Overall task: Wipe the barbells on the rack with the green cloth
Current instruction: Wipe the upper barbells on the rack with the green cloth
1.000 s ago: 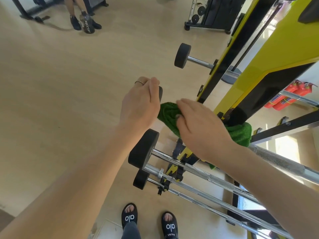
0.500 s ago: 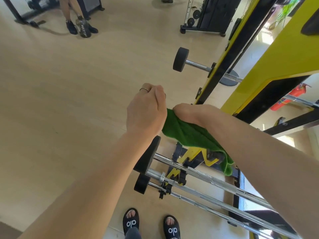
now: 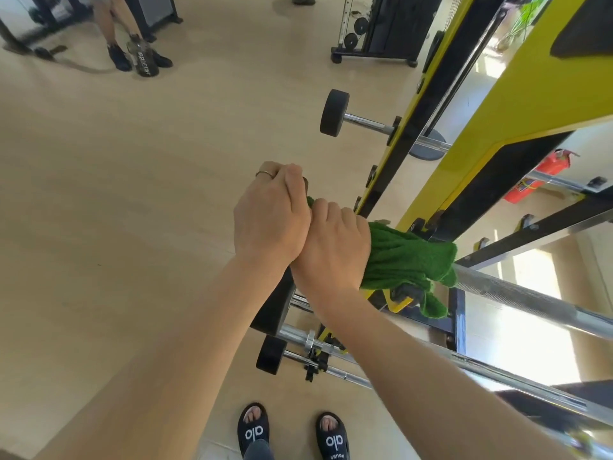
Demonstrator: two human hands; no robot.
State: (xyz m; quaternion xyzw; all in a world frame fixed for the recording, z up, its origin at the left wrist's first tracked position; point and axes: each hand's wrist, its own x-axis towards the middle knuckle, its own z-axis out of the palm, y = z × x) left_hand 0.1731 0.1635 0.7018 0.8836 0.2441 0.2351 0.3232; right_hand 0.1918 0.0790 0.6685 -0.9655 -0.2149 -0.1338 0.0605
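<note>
My left hand [image 3: 270, 220] is closed over the black end of the top barbell, which is mostly hidden under it. Right beside it my right hand [image 3: 331, 247] squeezes the green cloth [image 3: 408, 260] around the same bar's shaft [image 3: 517, 297], which runs off to the lower right. The cloth's loose end hangs below the bar. Two more chrome barbells [image 3: 381, 355] with black end caps [image 3: 270, 355] lie lower on the yellow and black rack [image 3: 491, 127]. Another barbell [image 3: 335, 112] sits higher up.
My sandalled feet [image 3: 292, 433] stand on the pale wood floor below the rack. A person's legs and a dark bottle [image 3: 143, 58] are at the far left. A weight machine [image 3: 381, 31] stands at the back. Red fire extinguishers [image 3: 530, 180] lie behind the rack.
My right hand has slid with the cloth along the top bar, first toward the left hand and its end cap, and now presses against the left hand with the cloth trailing right.
</note>
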